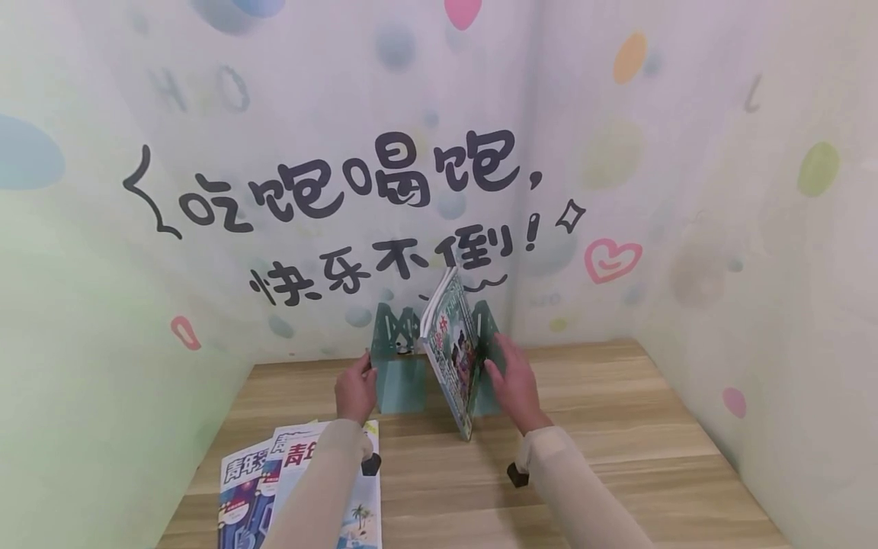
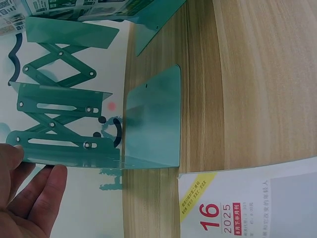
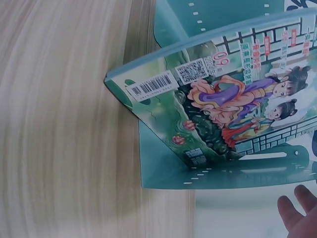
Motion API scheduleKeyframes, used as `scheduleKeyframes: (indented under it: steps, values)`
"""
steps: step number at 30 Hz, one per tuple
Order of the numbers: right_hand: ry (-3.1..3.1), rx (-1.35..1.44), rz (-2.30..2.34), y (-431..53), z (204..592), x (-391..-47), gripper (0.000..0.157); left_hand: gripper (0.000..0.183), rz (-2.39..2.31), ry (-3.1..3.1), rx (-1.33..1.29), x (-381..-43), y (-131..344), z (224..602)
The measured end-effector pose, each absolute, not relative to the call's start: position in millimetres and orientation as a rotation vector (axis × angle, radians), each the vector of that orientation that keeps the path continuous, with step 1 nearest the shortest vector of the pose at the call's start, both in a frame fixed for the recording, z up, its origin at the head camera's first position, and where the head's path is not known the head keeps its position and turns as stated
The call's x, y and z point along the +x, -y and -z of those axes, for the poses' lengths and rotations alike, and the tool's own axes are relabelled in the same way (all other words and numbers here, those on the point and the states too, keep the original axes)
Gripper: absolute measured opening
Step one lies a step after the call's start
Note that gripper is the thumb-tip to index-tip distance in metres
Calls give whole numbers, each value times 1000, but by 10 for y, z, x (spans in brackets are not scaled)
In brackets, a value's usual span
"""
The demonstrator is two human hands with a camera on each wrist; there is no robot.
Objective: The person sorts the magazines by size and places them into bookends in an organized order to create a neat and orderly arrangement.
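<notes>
A green metal extendable bookend [image 1: 401,385] with scissor-like cross links [image 2: 52,124] stands against the wall. My left hand [image 1: 357,390] pinches its left end plate, thumb on the inner face and fingers [image 2: 49,198] outside. A magazine [image 1: 453,351] with two illustrated figures on its cover [image 3: 237,104] stands on edge in the bookend, tilted, near the right side. At the right end plate [image 3: 228,176] my right hand [image 1: 516,385] has its fingers extended, fingertips [image 3: 286,204] close along the outer face.
Several magazines [image 1: 240,480] lie overlapping on the wooden table [image 1: 604,427] at the front left, partly under my left sleeve. White printed walls [image 1: 384,91] with black lettering enclose the table at the back and sides.
</notes>
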State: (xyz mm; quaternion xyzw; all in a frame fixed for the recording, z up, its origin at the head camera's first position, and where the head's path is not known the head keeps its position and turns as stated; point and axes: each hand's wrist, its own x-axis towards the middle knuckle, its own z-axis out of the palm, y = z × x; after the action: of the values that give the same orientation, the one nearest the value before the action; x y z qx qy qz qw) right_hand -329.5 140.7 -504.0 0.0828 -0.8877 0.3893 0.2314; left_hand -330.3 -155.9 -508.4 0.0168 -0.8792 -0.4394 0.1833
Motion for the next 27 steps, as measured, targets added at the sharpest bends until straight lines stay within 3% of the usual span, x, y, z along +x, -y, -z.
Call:
scheduleKeyframes:
  steps: [9,15,27]
  values:
    - [2502,157,-1124,-1461,5009,-3346,52,42,1245,2489,30,-3303,1556,5086]
    - [2530,156,-1159,-1468,5023,-3340,58,42,1245,2484,27,-3290,1568,5099]
    - [2507,160,-1299,-1591,5001,-3376,46,42,1250,2490,42,-3271,1546,5049]
